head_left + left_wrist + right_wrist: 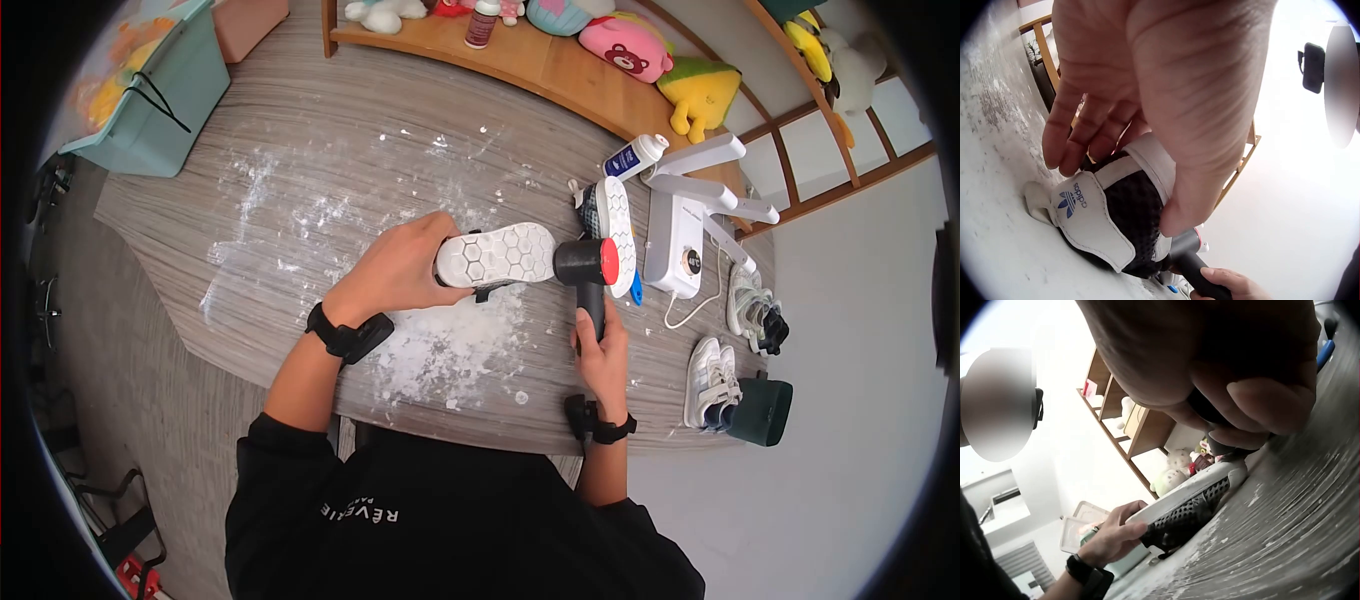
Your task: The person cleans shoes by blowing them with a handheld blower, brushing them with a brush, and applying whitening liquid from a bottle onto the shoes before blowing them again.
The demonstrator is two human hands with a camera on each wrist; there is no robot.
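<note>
My left hand [395, 265] grips the heel end of a small shoe [500, 254], its white hexagon-patterned sole facing up in the head view. The left wrist view shows the shoe's black mesh upper and a white strap [1094, 219] with a blue logo, the thumb and fingers on either side. My right hand [603, 355] holds the black handle of a small tool [580, 262] with a round head and red end face. The head is beside the toe end of the shoe; whether they touch I cannot tell.
White powder [440, 350] is scattered over the table [300, 110]. A second shoe [615, 230], a white bottle [636, 157] and a white device [678, 240] with arms stand to the right. Farther right are more shoes [708, 375] and a green box [762, 410]. A teal bin [165, 110] is at left.
</note>
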